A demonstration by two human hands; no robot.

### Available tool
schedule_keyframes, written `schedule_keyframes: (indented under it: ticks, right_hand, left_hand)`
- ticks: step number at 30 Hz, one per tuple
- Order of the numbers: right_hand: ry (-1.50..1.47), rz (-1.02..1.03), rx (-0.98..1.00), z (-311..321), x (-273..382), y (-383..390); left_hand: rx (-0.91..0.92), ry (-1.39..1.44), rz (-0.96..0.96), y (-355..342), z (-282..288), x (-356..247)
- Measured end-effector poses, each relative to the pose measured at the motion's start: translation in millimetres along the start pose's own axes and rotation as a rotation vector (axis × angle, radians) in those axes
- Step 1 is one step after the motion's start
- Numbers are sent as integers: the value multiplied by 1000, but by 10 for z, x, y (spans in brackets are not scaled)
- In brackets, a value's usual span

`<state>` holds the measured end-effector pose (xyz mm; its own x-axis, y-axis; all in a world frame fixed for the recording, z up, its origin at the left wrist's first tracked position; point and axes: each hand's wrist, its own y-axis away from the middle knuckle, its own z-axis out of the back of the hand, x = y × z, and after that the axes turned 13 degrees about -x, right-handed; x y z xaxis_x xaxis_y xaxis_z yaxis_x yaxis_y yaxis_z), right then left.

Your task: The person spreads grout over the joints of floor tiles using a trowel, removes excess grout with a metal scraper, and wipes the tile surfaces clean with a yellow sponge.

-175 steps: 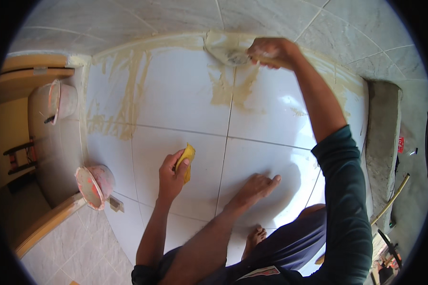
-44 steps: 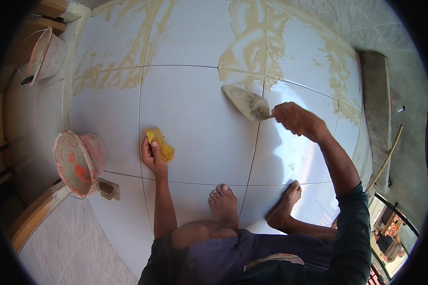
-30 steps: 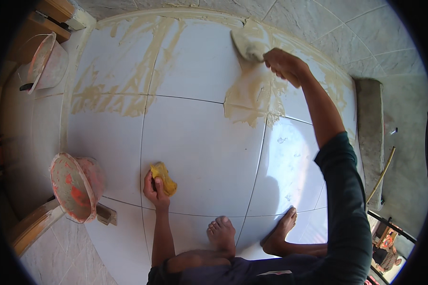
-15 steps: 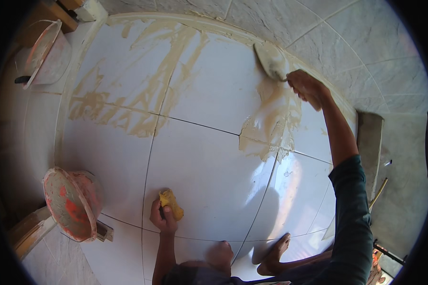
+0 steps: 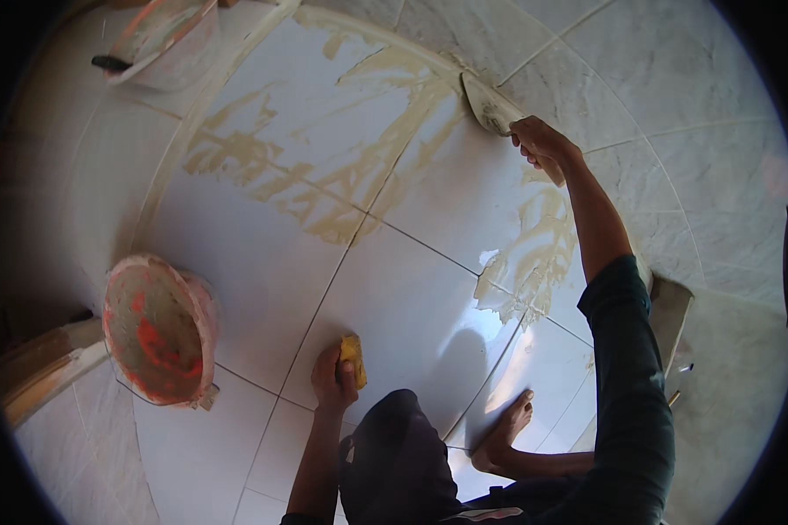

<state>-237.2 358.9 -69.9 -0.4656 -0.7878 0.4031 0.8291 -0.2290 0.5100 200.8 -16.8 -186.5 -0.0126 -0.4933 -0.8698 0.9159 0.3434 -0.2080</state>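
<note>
My right hand (image 5: 541,150) grips a trowel by its pale handle; the metal blade (image 5: 486,103) is at the far edge of the white tiled floor (image 5: 193,210), where it meets the grey marbled wall. Beige grout (image 5: 525,262) is smeared along the joints and the far border, in patches to the left and below the blade. My left hand (image 5: 331,378) holds a yellow sponge (image 5: 353,359) low over a white tile in the lower middle, my bare forearm behind it.
A pinkish bucket (image 5: 153,332) with grey-red residue stands at left; another bucket (image 5: 166,44) sits higher up. A wooden frame (image 5: 44,381) lies at the left edge. My bare foot (image 5: 508,429) rests on the tiles, beside my dark-clothed knee. A concrete step (image 5: 670,315) is at right.
The trowel has moved from mid-floor up to the far edge and along it. The view has turned, swinging the floor and buckets. My left hand still holds the sponge.
</note>
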Motion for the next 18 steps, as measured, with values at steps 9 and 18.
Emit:
schedule_keyframes:
  ticks: [9,18]
  right_hand:
    - [195,23,389,-382,507,1138]
    - [145,-53,46,-355,674,114]
  left_hand:
    - [7,-13,62,-52,2,-50]
    - [36,-23,66,-105,-39,-92]
